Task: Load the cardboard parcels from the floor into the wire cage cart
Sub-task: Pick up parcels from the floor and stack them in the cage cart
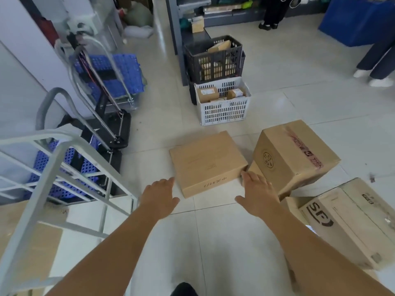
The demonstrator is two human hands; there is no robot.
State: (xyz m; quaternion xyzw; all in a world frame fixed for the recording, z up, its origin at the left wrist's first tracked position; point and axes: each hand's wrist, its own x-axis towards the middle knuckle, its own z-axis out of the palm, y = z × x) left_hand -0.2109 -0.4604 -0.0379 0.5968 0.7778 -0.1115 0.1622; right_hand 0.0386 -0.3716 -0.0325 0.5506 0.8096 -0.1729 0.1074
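A flat plain cardboard parcel point(208, 162) lies on the tiled floor straight ahead. My left hand point(159, 194) hovers open just short of its near left corner. My right hand point(257, 192) is open at its near right corner, fingertips touching or almost touching the box. To the right a bigger parcel point(295, 155) with red tape rests tilted on a lower box. A parcel with black lettering point(350, 221) lies at the right edge. The wire cage cart point(49, 165) stands at my left, with cardboard point(36, 244) visible inside it.
A white crate point(224, 110) and a black crate point(213, 58) holding small parcels stand behind the flat parcel. Folding trolleys with blue plastic panels point(111, 82) lean at the left wall. Two people's legs point(378, 63) are at the far right. A blue bin point(359, 20) sits at the back right.
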